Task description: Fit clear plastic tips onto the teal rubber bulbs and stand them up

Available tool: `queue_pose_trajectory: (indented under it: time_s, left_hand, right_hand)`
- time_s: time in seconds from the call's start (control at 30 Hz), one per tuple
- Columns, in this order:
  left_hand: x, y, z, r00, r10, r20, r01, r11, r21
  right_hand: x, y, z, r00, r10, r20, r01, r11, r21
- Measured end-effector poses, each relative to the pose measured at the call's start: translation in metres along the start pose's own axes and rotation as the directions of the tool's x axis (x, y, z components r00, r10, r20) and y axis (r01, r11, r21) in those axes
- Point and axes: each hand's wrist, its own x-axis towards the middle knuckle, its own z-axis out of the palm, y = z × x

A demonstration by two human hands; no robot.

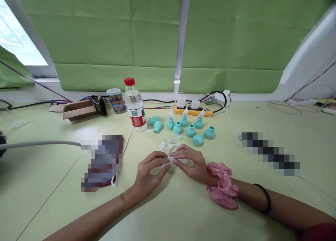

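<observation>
Over the counter (183, 213), the left hand (151, 171) and the right hand (190, 162) nearly meet, the fingers of both pinched on a small translucent piece (170, 159). The fingertips cover much of it, so whether it is one part or two cannot be told. It is just nearer the person than the loose translucent pieces (165, 148), with the turquoise bulbs (190, 130) beyond them, some upright, some lying over. For something so small, a light pinch from thumb and forefinger seems best: firm enough to stop slipping, loose enough not to bend it. Steadying with one hand while the other makes small turns would likely give finer control, and working low means a dropped piece probably lands close by.
</observation>
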Motion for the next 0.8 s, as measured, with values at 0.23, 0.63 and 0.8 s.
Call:
queue_pose_trajectory:
  time_s: [0.23, 0.63, 0.8]
  left_hand:
    - [-0.001, 0.001, 0.000, 1.000, -0.029, 0.001, 0.029, 0.999, -0.038]
    - [-0.002, 0.000, 0.001, 0.997, -0.080, 0.024, 0.081, 0.995, -0.052]
    - [-0.002, 0.000, 0.001, 0.994, -0.107, 0.023, 0.108, 0.993, -0.050]
  right_hand:
    - [0.002, -0.003, -0.001, 0.980, 0.199, -0.001, -0.198, 0.976, 0.085]
    - [0.000, 0.003, 0.002, 0.988, 0.150, -0.026, -0.146, 0.981, 0.132]
    - [0.000, 0.006, 0.001, 0.946, 0.322, 0.040, -0.320, 0.907, 0.272]
